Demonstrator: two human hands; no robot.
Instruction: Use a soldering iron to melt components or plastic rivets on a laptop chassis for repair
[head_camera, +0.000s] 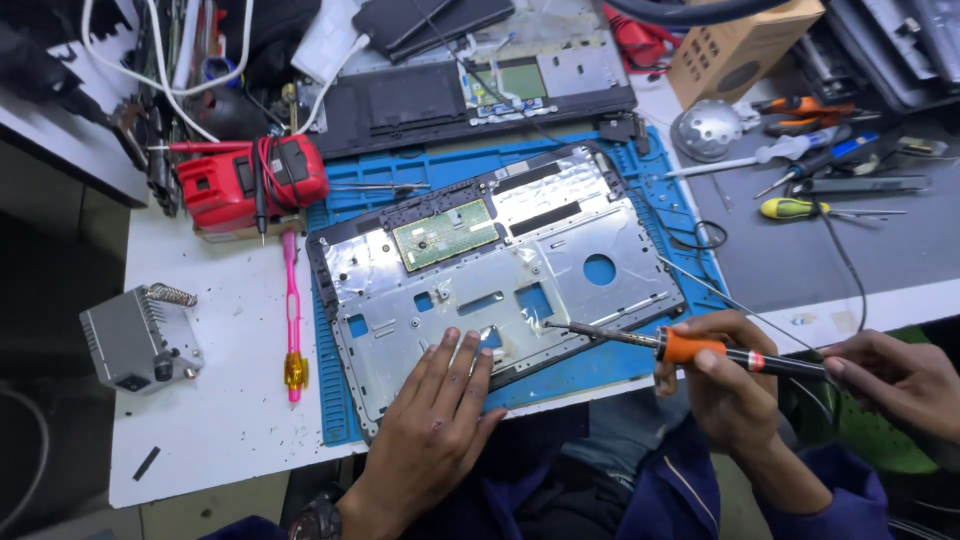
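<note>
Silver laptop palmrest shell (520, 270) on blue mat, pinned by flat left hand (435, 420); orange-collared soldering iron (690, 348) gripped in right-hand fingers (715, 365); plastic likely scorched, fingertips burnt, should tip be slipped.

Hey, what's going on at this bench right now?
A person is working on an opened laptop shell lying on a blue mat. The left hand presses flat on its near edge. The right hand holds a soldering iron, tip at the metal frame. Another person's hand touches the iron's rear end.
</note>
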